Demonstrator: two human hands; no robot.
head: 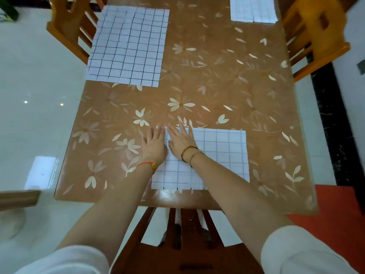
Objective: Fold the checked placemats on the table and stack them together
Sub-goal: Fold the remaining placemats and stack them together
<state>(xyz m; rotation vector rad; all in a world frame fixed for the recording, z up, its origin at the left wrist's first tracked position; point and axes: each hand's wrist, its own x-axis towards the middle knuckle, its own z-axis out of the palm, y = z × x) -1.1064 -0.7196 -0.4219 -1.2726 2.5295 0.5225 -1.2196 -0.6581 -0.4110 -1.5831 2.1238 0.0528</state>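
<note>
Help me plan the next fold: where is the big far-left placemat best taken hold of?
Likely its two near corners, approached from the near side: the far-left placemat lies flat and unfolded, so only edges offer a grip.

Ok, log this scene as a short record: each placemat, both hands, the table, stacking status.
near placemat: at the table's near edge, under both hands
left hand: flat, fingers straight, over the mat's left edge
right hand: flat on the mat, beside the left hand
far-left placemat: spread flat, untouched
far-right placemat: partly out of frame, untouched
table: floral cover
stacked: nothing yet; the three mats lie apart
</note>
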